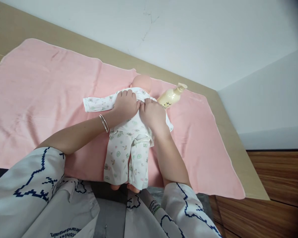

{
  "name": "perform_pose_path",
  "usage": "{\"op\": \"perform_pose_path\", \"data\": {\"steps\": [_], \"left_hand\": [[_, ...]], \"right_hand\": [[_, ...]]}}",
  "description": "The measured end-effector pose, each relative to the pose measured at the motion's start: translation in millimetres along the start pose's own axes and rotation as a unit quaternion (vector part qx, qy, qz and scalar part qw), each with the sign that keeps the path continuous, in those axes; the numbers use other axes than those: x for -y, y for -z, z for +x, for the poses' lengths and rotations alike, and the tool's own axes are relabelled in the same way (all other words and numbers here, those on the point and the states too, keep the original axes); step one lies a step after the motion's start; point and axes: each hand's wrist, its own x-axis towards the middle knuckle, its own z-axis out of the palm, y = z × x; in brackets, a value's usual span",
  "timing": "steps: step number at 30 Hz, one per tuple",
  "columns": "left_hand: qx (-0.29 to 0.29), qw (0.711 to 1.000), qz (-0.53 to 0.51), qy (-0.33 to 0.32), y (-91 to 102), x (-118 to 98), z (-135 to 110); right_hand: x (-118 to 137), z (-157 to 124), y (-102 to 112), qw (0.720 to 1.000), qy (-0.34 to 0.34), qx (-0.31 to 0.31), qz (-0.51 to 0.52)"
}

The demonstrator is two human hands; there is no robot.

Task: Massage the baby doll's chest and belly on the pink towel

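A baby doll [142, 82] in a white printed sleepsuit [124, 155] lies face down on a pink towel [39, 89], head toward the wall. My left hand [125, 105] rests on the doll's upper back, fingers curled into the cloth near the collar. My right hand [152, 112] lies beside it, fingers pinched on the same cloth. The two hands touch at the middle of the back. One empty sleeve [96, 103] sticks out to the left. The doll's feet [125, 187] hang at the table's front edge.
A pale yellow pump bottle [171, 96] lies on the towel just right of the doll's head. The towel covers a beige table [228, 125] set against a white wall. Wooden floor [275, 198] shows at the right.
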Motion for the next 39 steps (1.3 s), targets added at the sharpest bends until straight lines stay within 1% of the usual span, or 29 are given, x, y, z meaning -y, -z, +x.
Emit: {"op": "perform_pose_path", "data": {"steps": [3, 6, 8, 10, 13, 16, 18, 21, 23, 27, 30, 34, 39], "left_hand": [[-0.003, 1.000, 0.015, -0.023, 0.4, -7.4, -8.4], [-0.026, 0.999, 0.019, -0.043, 0.1, -15.8, -19.0], [-0.031, 0.999, 0.017, -0.037, 0.1, -18.9, -22.8], [-0.024, 0.999, 0.012, -0.018, 0.4, -17.7, -21.2], [-0.001, 1.000, -0.008, 0.011, -0.4, -5.7, -9.1], [0.026, 0.999, -0.043, 0.018, -4.2, 13.1, 7.7], [0.035, 0.997, -0.070, 0.021, -7.3, 23.1, 15.8], [0.033, 0.995, -0.093, 0.032, -10.3, 27.5, 19.4], [0.022, 0.995, -0.090, 0.036, -11.2, 24.7, 17.7], [-0.004, 0.997, -0.068, 0.033, -14.4, 18.2, 14.1], [-0.021, 0.998, -0.051, 0.024, -18.1, 17.1, 13.9], [-0.034, 0.999, -0.034, 0.023, -20.2, 13.9, 11.4], [-0.047, 0.999, -0.021, 0.017, -20.1, 0.5, -1.4]], "right_hand": [[-17.5, 13.9, -4.9, 0.998, 0.006, 0.029, 0.050], [-29.6, 24.7, -14.0, 0.995, 0.024, 0.029, 0.096], [-33.3, 27.9, -19.2, 0.992, 0.035, 0.022, 0.117], [-33.5, 28.1, -21.8, 0.991, 0.038, 0.017, 0.123], [-25.6, 23.7, -20.8, 0.995, 0.027, 0.007, 0.100], [-8.6, 15.4, -17.6, 0.997, -0.002, -0.016, 0.069], [3.0, 9.7, -16.1, 0.997, -0.017, -0.031, 0.066], [11.6, 5.5, -15.6, 0.996, -0.019, -0.041, 0.078], [8.9, 7.4, -16.6, 0.994, -0.017, -0.038, 0.097], [-7.2, 18.4, -23.5, 0.989, -0.018, -0.025, 0.147], [-15.4, 24.8, -30.1, 0.986, -0.025, -0.013, 0.166], [-15.8, 26.3, -34.0, 0.985, -0.031, -0.005, 0.171], [-14.6, 24.9, -34.7, 0.982, -0.033, -0.019, 0.184]]}}
